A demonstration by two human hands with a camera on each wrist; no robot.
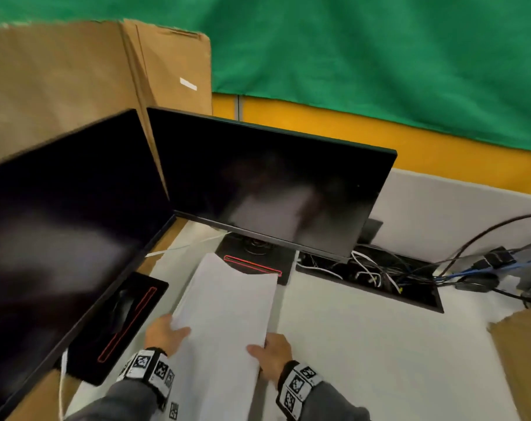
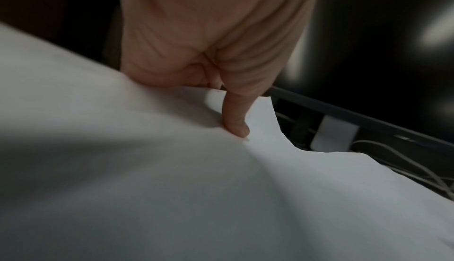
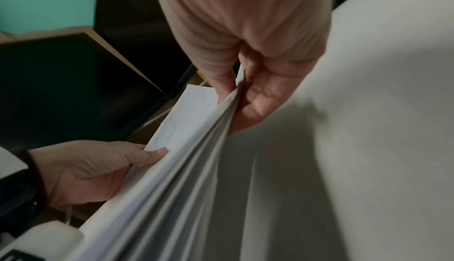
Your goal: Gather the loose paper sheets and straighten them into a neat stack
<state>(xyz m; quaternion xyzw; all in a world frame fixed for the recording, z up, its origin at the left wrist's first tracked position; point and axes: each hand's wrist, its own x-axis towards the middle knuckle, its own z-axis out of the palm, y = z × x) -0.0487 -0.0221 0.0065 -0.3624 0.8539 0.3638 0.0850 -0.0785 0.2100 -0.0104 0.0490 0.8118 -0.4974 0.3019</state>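
A bundle of white paper sheets is held up off the white desk, between both hands, with its far end drooping towards the monitor base. My left hand grips the left edge, thumb on top of the paper sheets. My right hand pinches the right edge, where the sheets fan slightly, thumb above and fingers below. From the right wrist view my left hand shows gripping the far edge.
Two dark monitors stand behind and to the left, each on a black base. A cable tray with tangled wires lies at the right behind. A cardboard box corner juts in at the right.
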